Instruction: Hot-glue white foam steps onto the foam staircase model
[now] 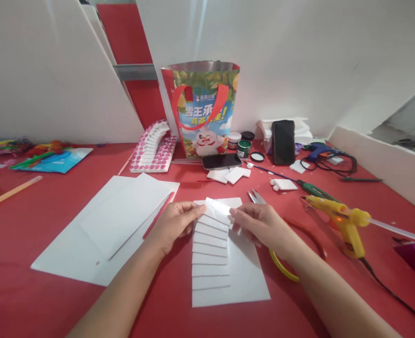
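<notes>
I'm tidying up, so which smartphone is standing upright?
The black smartphone right of the paint jars; the other smartphone lies flat in front of the carrier bag.

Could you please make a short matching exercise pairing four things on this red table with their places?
1. Yellow glue gun
2. Printed carrier bag
3. Topmost white strip
4. Large white sheets

A. Touched by the left hand and right hand
B. Left of the left hand
C. Right of the right hand
D. Standing upright at the back

Pairs: 1-C, 2-D, 3-A, 4-B
</notes>
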Motion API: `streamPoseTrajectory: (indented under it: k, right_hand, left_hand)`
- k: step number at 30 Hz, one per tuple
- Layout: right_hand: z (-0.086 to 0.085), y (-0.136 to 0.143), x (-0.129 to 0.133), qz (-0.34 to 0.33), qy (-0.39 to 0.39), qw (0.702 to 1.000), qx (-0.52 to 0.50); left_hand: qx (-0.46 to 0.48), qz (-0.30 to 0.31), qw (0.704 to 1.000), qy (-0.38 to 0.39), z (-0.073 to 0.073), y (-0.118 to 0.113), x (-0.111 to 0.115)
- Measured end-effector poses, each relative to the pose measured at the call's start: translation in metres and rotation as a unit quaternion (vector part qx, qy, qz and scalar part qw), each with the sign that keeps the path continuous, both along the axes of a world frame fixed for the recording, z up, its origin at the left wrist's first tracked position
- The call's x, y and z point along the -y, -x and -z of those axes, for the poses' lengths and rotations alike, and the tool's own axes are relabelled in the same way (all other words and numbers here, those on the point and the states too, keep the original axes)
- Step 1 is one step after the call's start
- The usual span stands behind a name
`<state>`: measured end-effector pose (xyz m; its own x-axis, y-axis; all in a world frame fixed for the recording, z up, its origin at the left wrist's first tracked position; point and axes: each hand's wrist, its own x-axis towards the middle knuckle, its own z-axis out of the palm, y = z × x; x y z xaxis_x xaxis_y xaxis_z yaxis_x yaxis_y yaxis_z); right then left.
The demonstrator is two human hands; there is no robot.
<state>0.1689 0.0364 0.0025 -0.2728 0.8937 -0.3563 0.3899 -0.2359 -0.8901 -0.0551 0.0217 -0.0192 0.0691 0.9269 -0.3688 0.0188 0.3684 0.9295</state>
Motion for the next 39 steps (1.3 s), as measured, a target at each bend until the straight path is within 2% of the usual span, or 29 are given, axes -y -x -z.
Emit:
streamPoseTrajectory:
  k: [6, 20, 39]
  right_hand:
    - [0.005, -0.001, 0.000, -0.022, 0.065, 0.996, -0.060]
    - [0.010, 0.004, 0.000, 0.005, 0.039, 0.997, -0.059]
    - [0.014, 0.002, -0.001, -0.004, 0.035, 0.997, -0.063]
  left_hand:
    - [-0.001, -0.008, 1.000, 0.005, 0.002, -0.001, -0.002]
    - [-0.004, -0.013, 1.000, 0.008, -0.002, -0.006, 0.000]
    - [-0.001, -0.016, 1.000, 0.001, 0.001, -0.006, 0.001]
